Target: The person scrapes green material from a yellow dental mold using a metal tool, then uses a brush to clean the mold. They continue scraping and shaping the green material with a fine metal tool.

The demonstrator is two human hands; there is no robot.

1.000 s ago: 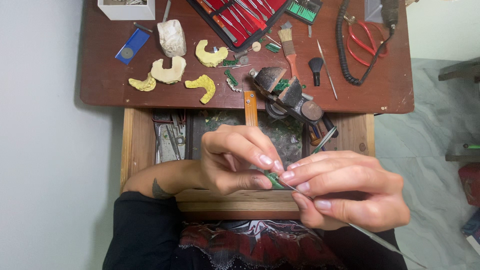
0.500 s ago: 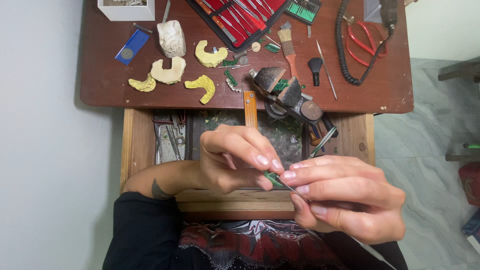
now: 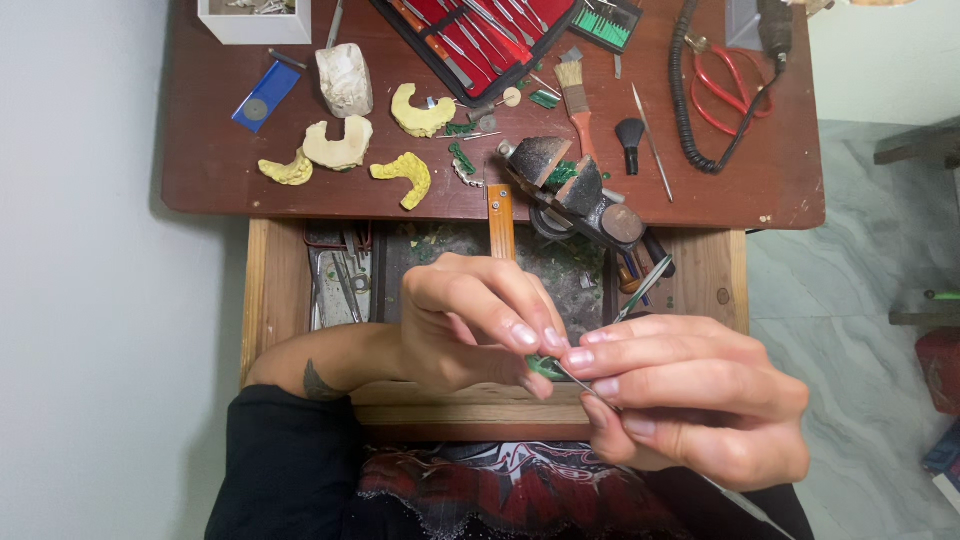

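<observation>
1. Here we see both hands held close together over an open wooden drawer (image 3: 262, 300) below the brown tabletop (image 3: 220, 170).
2. Our left hand (image 3: 470, 325) is closed, its fingertips pinching a small green piece (image 3: 545, 366) between thumb and forefinger.
3. Our right hand (image 3: 690, 395) is closed around a thin metal tool (image 3: 590, 388), held like a pen; its tip touches the green piece, and its long handle runs out past the wrist toward the lower right.
4. The green piece sits right between the two hands, above the front edge of the drawer.
5. On the tabletop, just beyond the hands, a small dark vise (image 3: 575, 190) stands at the front edge, with a brush (image 3: 575, 100) behind it.
6. To the left lie several yellow and cream dental casts (image 3: 405, 178), well apart from the hands, and a white plaster block (image 3: 345, 80) beside them.
7. At the far edge a red case of metal instruments (image 3: 480, 35) lies open, with a white box (image 3: 255, 20) to its left.
8. On the right a black coiled cord (image 3: 690, 90) curls beside red-handled pliers (image 3: 725, 85).
9. A blue flat card (image 3: 262, 95) rests near the left edge of the tabletop.
</observation>
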